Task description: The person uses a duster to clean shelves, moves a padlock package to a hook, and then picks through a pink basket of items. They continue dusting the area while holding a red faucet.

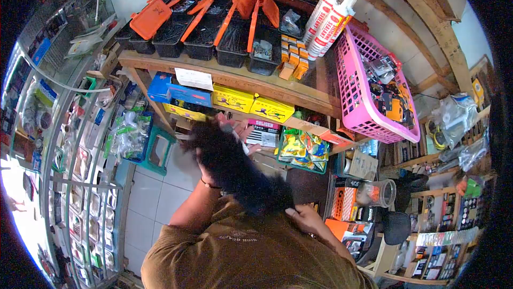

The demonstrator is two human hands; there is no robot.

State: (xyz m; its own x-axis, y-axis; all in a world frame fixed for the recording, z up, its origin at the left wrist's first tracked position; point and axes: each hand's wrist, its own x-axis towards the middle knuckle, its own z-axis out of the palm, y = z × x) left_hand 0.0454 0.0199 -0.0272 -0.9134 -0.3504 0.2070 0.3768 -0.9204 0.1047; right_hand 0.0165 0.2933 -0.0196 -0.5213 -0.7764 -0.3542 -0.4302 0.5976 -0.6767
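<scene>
A bushy black feather duster (246,182) slants across the middle, in front of the brown shirt (251,251). At its lower end my right hand (304,218) is closed round it; the handle is hidden. My left hand (204,167), with a dark bracelet at the wrist, lies against the upper feathers. Its spread fingers show past the far side of the feathers, while the palm is mostly covered. Just beyond those fingers are a pink-and-white Soligen box (263,133) and a green tray of colourful packets (303,149).
On the wooden shelf (230,78) stand black bins (232,48) with orange lids, sealant tubes (327,27) and a pink basket (350,88). Yellow boxes (254,103) sit below. A glass display case (80,182) is at left, a green stool (160,150) beside it, orange-and-black boxes (344,201) at right.
</scene>
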